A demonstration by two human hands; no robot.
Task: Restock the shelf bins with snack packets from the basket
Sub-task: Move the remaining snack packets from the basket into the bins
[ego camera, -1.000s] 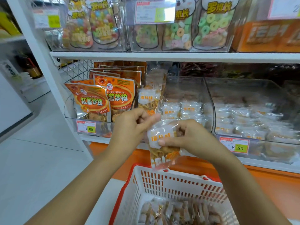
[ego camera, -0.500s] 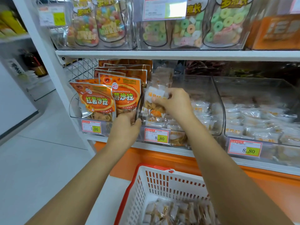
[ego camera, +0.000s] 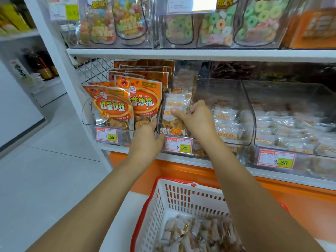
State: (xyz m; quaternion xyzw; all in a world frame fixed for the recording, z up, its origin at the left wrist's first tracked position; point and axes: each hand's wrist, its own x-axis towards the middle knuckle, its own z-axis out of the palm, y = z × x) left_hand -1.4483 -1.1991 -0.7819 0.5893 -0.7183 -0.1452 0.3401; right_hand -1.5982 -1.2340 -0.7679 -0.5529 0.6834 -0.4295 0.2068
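Clear-film snack packet [ego camera: 176,106]: seat it upright, label forward, against the left wall of the middle bin [ego camera: 225,88] before letting go. The right hand [ego camera: 197,120] pinches it, thumb across the front, fingers curled at its right edge. The left hand [ego camera: 145,139] touches the bin's front corner; whether it grips cannot be told.

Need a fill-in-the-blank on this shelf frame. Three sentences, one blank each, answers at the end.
1. The right hand pinches a snack packet inside a clear bin whose price tag reads ____.
2. The orange pouches stand to the ____ of that bin.
3. The basket below the shelf has white walls and a ____ rim.

Missing words: 8.80; left; red.
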